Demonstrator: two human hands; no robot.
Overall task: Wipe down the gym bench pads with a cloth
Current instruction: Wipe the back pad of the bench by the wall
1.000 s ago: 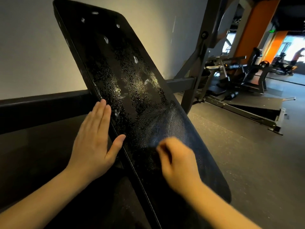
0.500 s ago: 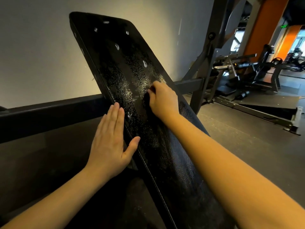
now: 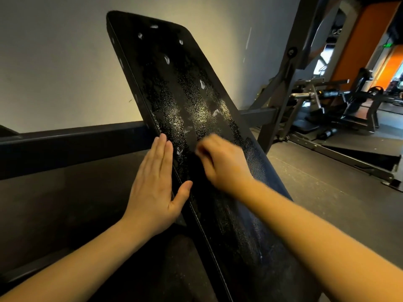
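Note:
A long black bench pad (image 3: 174, 88) tilts up and away from me, speckled with droplets and pale smears on its upper half. My left hand (image 3: 156, 186) lies flat and open against the pad's left edge, thumb resting on the surface. My right hand (image 3: 222, 164) is a blurred fist pressed on the middle of the pad, close beside the left hand's fingers. It is closed on a dark cloth (image 3: 199, 158) that is almost wholly hidden under the fingers. The pad below the right hand looks duller and free of droplets.
A dark steel frame upright (image 3: 287, 68) and crossbar (image 3: 259, 116) stand behind the pad on the right. A black rail (image 3: 76, 140) runs along the pale wall on the left. More gym machines (image 3: 340, 105) and orange pillars fill the far right, on a dark rubber floor (image 3: 327, 192).
My right hand went up the pad from its lower part, then slid back down and to the left, ending beside the left hand. The left hand has stayed on the pad's edge.

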